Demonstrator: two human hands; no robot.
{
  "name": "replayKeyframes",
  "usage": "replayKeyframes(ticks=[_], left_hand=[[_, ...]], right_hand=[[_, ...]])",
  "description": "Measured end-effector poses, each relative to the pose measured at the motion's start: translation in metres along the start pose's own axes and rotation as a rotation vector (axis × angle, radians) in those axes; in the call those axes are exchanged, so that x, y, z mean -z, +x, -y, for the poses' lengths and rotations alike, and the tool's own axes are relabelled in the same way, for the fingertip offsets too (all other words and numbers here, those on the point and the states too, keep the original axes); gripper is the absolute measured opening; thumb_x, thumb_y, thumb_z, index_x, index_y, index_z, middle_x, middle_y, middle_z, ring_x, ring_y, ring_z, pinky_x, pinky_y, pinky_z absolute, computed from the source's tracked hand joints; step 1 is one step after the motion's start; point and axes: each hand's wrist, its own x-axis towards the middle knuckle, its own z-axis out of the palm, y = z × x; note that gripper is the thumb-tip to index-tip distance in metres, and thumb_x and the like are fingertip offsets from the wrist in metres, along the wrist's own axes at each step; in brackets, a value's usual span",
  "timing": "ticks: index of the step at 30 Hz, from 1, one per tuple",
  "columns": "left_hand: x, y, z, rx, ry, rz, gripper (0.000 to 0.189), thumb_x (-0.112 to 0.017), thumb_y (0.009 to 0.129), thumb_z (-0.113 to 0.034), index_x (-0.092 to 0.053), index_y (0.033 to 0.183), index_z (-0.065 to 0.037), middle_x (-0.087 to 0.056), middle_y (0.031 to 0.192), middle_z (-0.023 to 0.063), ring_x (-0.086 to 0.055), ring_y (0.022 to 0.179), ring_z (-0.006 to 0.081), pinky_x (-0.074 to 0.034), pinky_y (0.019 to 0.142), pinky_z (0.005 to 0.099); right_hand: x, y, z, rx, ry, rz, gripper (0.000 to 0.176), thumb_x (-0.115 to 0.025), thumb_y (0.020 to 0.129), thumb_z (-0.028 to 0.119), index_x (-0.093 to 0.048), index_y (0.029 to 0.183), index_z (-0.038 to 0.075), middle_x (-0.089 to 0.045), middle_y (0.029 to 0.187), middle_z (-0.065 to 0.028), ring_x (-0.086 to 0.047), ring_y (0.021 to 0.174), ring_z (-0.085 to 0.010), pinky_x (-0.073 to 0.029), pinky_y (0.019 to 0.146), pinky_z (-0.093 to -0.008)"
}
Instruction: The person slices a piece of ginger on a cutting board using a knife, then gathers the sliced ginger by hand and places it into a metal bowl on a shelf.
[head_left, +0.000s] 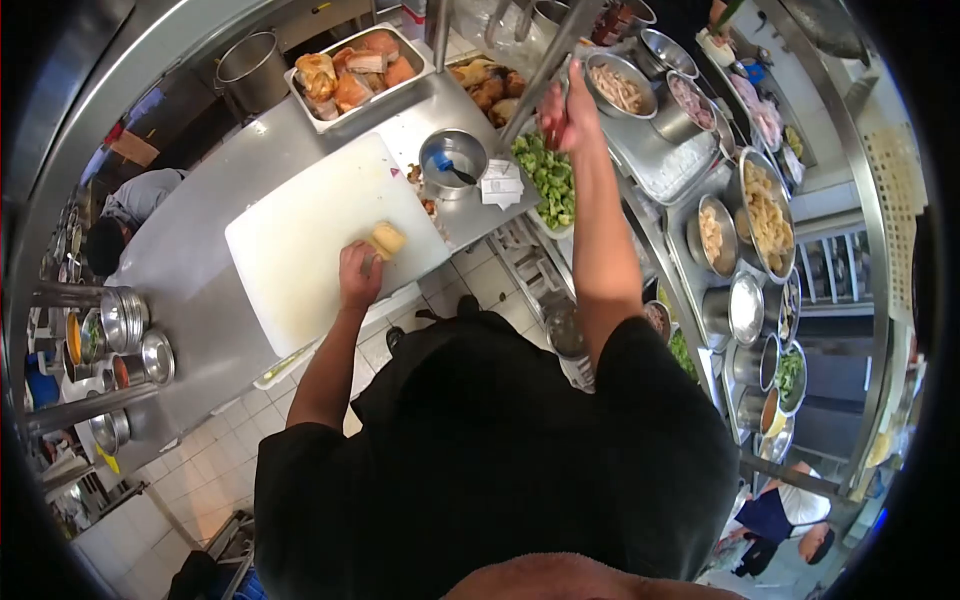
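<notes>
On the white cutting board (310,215), my left hand (360,275) has its fingers curled against the near end of a pale yellow food piece (388,238), which looks like a block or roll. My right hand (570,110) is stretched out ahead, above the far end of a tray of chopped green vegetables (545,180). Its fingers look spread, one pointing forward; the palm side is partly hidden. Just right of that hand stands a steel bowl of pale strips (618,85).
A metal tray of roasted meat pieces (355,75) sits beyond the board. Beside it are a steel bowl with a blue-handled brush (455,165) and paper slips (502,184). Metal posts (550,70) rise near my right hand. Several food bowls (765,215) line the right counter. Other people (790,515) work nearby.
</notes>
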Motion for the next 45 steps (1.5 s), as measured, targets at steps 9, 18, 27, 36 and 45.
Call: replayKeyframes(ticks=[9, 18, 27, 36, 45], left_hand=[[-0.008, -0.009, 0.017, -0.043, 0.032, -0.041, 0.024, -0.075, 0.085, -0.006, -0.067, 0.107, -0.002, -0.066, 0.117, 0.0218, -0.062, 0.110, 0.0419, -0.052, 0.098, 0.0492], [-0.010, -0.003, 0.005, 0.052, -0.048, -0.050, 0.020, -0.071, 0.083, -0.010, -0.067, 0.102, -0.007, -0.066, 0.114, 0.0149, -0.059, 0.114, 0.0379, -0.047, 0.104, 0.0471], [-0.002, -0.004, 0.005, 0.037, -0.079, -0.051, 0.018, -0.070, 0.084, -0.012, -0.067, 0.101, -0.008, -0.066, 0.113, 0.0145, -0.060, 0.111, 0.0372, -0.048, 0.102, 0.0459], [-0.009, -0.003, 0.013, -0.046, 0.004, -0.097, 0.020, -0.075, 0.081, -0.006, -0.069, 0.100, -0.005, -0.068, 0.112, 0.0177, -0.063, 0.109, 0.0386, -0.052, 0.097, 0.0474], [-0.003, -0.001, 0.004, 0.033, -0.025, -0.070, 0.018, -0.076, 0.085, -0.008, -0.070, 0.101, -0.003, -0.070, 0.111, 0.0186, -0.065, 0.110, 0.0383, -0.053, 0.096, 0.0456]], right_hand=[[0.005, -0.059, -0.025, -0.057, 0.018, -0.025, 0.061, -0.060, 0.092, 0.077, -0.052, 0.070, 0.021, -0.041, 0.053, 0.0083, -0.035, 0.040, -0.0060, -0.026, 0.038, -0.0233], [0.061, 0.007, 0.030, 0.484, -0.479, -0.046, 0.021, -0.070, 0.101, 0.020, -0.055, 0.096, 0.006, -0.054, 0.069, -0.0043, -0.055, 0.057, -0.0157, -0.049, 0.043, -0.0323], [0.051, -0.038, -0.009, 0.410, -0.767, -0.132, 0.031, -0.066, 0.104, 0.029, -0.049, 0.084, 0.012, -0.049, 0.056, -0.0014, -0.047, 0.039, -0.0149, -0.034, 0.034, -0.0303], [0.052, -0.217, -0.135, -0.034, -0.758, 0.058, 0.014, -0.068, 0.100, 0.009, -0.063, 0.113, 0.008, -0.050, 0.059, 0.0049, -0.046, 0.045, -0.0069, -0.038, 0.042, -0.0254], [-0.006, -0.169, -0.227, -0.080, -1.008, 0.272, 0.036, -0.061, 0.105, 0.023, -0.064, 0.135, 0.004, -0.070, 0.089, -0.0123, -0.067, 0.076, -0.0213, -0.052, 0.069, -0.0339]])
